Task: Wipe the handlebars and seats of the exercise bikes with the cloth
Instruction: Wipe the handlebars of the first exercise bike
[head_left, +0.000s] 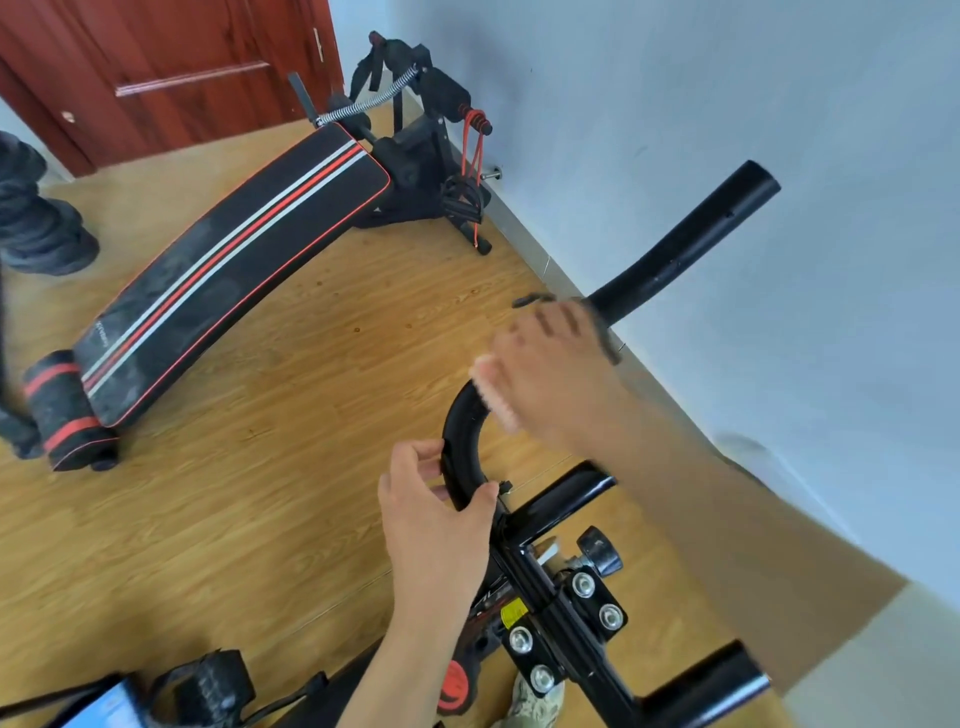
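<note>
The exercise bike's black handlebar (691, 239) rises toward the wall, with a curved loop (460, 431) in the middle of the view. My left hand (436, 514) grips the lower part of that loop, fingers wrapped round the tube. Blurred with motion, my right hand (556, 364) presses a small pink cloth (493, 395) onto the top of the loop. Only a strip of the cloth shows under the fingers. The clamp plate with its bolts (571, 629) and a second bar end (711, 680) lie nearer to me. No seat is in view.
A black sit-up bench with red and white stripes (234, 249) lies on the wooden floor to the left. A red door (156, 62) stands behind it. The pale wall (779, 104) runs close along the right. Another person's dark shoes (41, 228) stand at far left. A pedal (208, 686) sits bottom left.
</note>
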